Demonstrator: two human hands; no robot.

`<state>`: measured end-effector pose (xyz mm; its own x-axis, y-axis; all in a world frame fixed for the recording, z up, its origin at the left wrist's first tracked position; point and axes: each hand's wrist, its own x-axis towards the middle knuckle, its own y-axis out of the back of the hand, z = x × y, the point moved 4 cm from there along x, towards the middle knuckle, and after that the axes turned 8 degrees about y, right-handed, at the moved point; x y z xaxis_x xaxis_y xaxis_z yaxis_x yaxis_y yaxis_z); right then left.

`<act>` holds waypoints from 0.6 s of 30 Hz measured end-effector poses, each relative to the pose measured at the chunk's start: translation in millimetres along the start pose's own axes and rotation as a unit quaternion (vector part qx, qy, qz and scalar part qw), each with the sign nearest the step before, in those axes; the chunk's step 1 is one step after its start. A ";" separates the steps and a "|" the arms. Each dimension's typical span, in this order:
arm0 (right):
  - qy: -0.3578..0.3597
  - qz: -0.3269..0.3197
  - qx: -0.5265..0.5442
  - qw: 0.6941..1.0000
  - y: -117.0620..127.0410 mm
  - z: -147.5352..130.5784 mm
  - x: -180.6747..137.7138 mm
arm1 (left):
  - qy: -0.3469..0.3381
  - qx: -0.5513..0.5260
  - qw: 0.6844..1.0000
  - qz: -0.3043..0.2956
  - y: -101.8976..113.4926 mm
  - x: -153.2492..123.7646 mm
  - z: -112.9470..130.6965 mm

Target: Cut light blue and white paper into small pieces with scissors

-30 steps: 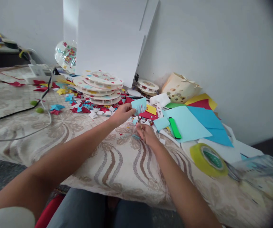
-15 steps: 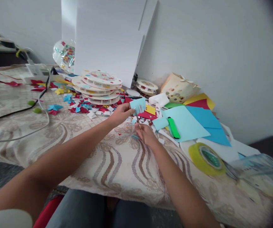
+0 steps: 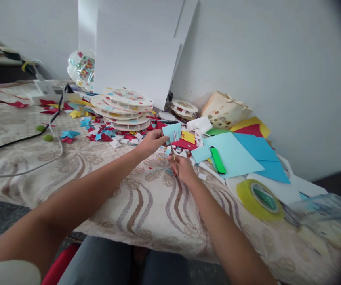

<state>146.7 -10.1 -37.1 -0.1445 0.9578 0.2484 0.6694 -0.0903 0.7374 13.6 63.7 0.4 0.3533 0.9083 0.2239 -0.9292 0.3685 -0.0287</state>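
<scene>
My left hand [image 3: 153,141] pinches a small light-blue paper piece [image 3: 170,131] by its lower left corner. Several narrow slits run into the paper from its lower right edge. My right hand [image 3: 183,168] is closed around a small pair of scissors [image 3: 174,158], whose blades point up at the paper's lower edge beside my left fingertips. How far the blades are apart is too small to tell. Paper scraps lie on the cloth under both hands. Just right of the paper is a yellow paper piece [image 3: 188,137] on red paper.
Stacked white decorated discs [image 3: 125,122] stand behind my left hand. To the right lie light-blue sheets [image 3: 238,152], a green box cutter [image 3: 218,160] and a yellow tape roll [image 3: 259,200]. Cables [image 3: 60,138] cross the left side; a white board [image 3: 134,51] leans on the wall.
My right hand and the scissors have shifted very slightly, with the scissors turned a little. My left hand keeps its pinch on the paper. The whole view has moved a touch.
</scene>
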 end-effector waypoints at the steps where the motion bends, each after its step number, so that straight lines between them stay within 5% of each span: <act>1: -0.002 0.000 0.000 1.000 0.0 -0.6 -0.2 | 0.005 -0.006 1.000 0.000 -0.5 0.1 -0.6; 18: 0.006 0.003 -0.012 1.000 0.4 0.7 0.4 | 0.008 -0.006 1.000 -0.010 -1.5 1.6 -3.5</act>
<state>147.5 -9.6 -37.2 -0.1491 0.9538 0.2608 0.6526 -0.1032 0.7506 15.9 65.3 -2.5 0.3740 0.9037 0.2086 -0.9203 0.3894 -0.0368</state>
